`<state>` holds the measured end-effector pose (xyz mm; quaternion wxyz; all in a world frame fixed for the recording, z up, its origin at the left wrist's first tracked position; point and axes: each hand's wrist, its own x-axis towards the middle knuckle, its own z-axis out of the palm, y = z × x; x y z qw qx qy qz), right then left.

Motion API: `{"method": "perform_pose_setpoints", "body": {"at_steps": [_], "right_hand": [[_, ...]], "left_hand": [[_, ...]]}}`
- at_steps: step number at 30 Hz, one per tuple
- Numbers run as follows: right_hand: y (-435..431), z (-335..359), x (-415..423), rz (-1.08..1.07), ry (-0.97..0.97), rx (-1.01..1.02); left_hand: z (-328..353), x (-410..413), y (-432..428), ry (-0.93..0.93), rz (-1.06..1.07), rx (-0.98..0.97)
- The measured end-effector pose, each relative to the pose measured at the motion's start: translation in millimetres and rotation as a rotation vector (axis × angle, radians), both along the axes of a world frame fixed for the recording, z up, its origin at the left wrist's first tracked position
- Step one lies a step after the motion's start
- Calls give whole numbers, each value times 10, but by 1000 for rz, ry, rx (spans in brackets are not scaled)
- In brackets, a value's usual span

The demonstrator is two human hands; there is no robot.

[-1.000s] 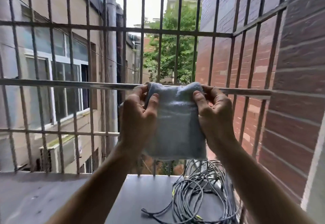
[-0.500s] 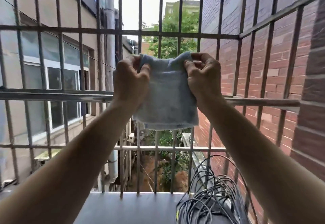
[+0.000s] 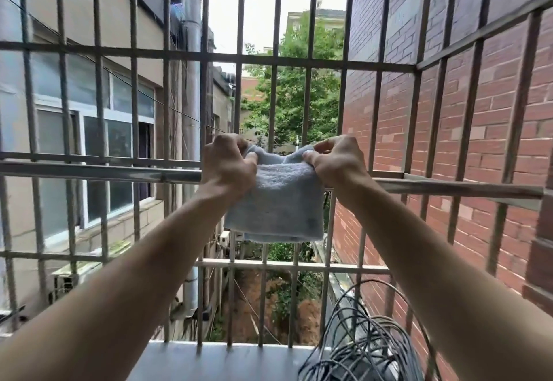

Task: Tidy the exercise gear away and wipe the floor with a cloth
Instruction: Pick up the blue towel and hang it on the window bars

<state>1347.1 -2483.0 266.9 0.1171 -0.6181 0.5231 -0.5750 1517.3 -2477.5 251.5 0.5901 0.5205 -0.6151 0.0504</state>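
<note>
Head view: left hand [image 3: 229, 168] and right hand [image 3: 338, 162] each pinch a top corner of the pale blue cloth [image 3: 281, 207] at frame centre, holding it spread in front of the horizontal rail [image 3: 119, 172]. Judgement: held wide for draping over the rail to dry. Cable coil [image 3: 359, 350] lies lower right.

Up, then down: cloth [image 3: 281, 204], lifted clear above rail [image 3: 119, 172] half second back, now lowered again. Top edge sits just above rail, body hangs across it, hiding rail between hands. Top edge, straight a second ago, now dips in middle. Left hand [image 3: 229, 168] at cloth's 11 o'clock and right hand [image 3: 338, 162] at 1 o'clock dropped with it, back level with rail. View tipped up: cable coil [image 3: 359, 350] slid to 5 o'clock, less ledge [image 3: 224, 362] showing at 6.
</note>
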Motion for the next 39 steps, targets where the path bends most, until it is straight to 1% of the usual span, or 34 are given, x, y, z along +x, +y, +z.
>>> {"method": "perform_pose_setpoints", "body": {"at_steps": [3,10,14,19,24,28,31,34,39], "right_hand": [[-23,42,5,-40,73,8],[-30,115,22,-33,206,72],[-21,172,9,-11,241,136],[13,203,-8,-6,316,154],[31,200,-42,5,346,141],[32,178,-96,14,331,155],[41,177,-128,27,312,154],[53,180,-129,22,335,136],[20,206,-132,2,320,80]], "left_hand": [[41,3,-54,-40,17,19],[61,53,-75,-124,37,88],[65,92,-54,-198,56,137],[114,132,-37,-260,76,162],[123,158,-61,-310,48,174],[94,158,-79,-309,72,164],[77,148,-100,-301,30,137],[90,169,-106,-283,-21,125],[145,181,-130,-260,-10,77]]}}
